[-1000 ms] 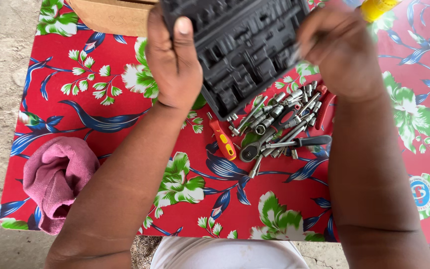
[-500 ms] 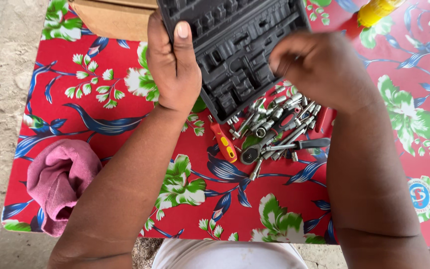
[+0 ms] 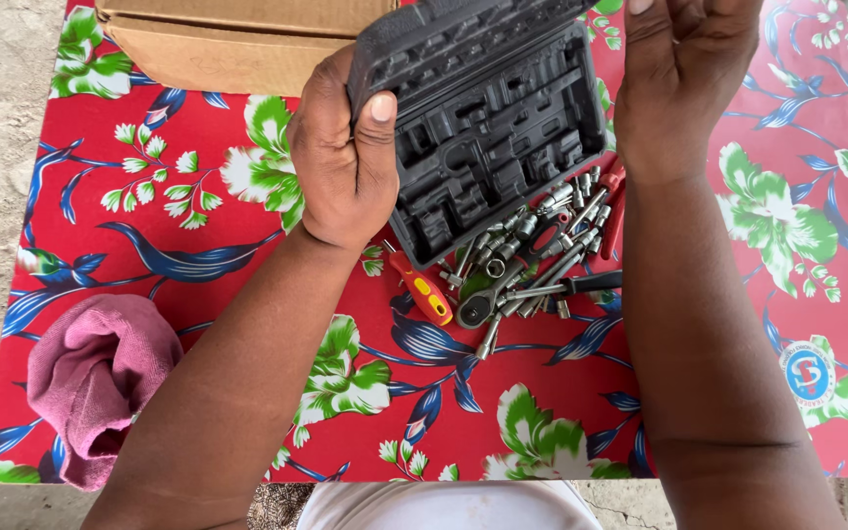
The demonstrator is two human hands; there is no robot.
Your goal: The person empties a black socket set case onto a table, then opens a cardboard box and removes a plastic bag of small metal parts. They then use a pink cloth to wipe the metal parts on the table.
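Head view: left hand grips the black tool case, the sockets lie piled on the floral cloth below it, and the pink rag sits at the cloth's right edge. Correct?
Not quite. In the head view the pink rag sits at the left edge of the cloth, not the right. The rest holds: the left hand grips the black tool case, and the sockets lie piled below it.

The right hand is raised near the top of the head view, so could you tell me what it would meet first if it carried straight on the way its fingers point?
The right hand points up out of frame; nothing shows ahead, though depth is unclear.
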